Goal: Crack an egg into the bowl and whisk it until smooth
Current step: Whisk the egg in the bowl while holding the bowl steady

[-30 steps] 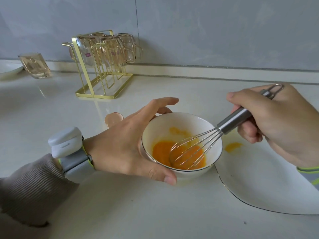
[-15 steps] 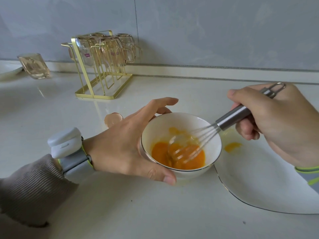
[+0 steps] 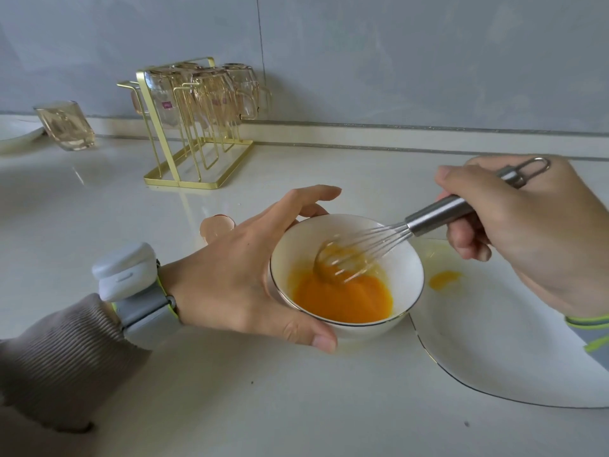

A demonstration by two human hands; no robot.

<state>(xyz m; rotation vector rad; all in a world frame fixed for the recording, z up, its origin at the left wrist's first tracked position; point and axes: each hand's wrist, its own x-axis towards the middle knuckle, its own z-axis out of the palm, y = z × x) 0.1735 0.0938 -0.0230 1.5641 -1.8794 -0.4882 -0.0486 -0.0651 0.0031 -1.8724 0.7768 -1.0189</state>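
Your left hand [image 3: 237, 278] cups the bowl [image 3: 403, 268] at 9 o'clock on the counter [image 3: 230, 407], plate [image 3: 494, 341] at its 4 o'clock; it looks like light, slick china, so brace there, while your right hand [image 3: 527, 232] fists the stiff whisk [image 3: 438, 214] by its handle at 2 o'clock, wires in runny egg [image 3: 342, 298].

one head-worn wide-angle view looks forward and down over the worktop [image 3: 296, 407] toward its back edge. the bowl [image 3: 406, 275] lies close, near frame centre.

No legible text, only illegible pink stickers [image 3: 167, 105] on racked glasses [image 3: 204, 90]
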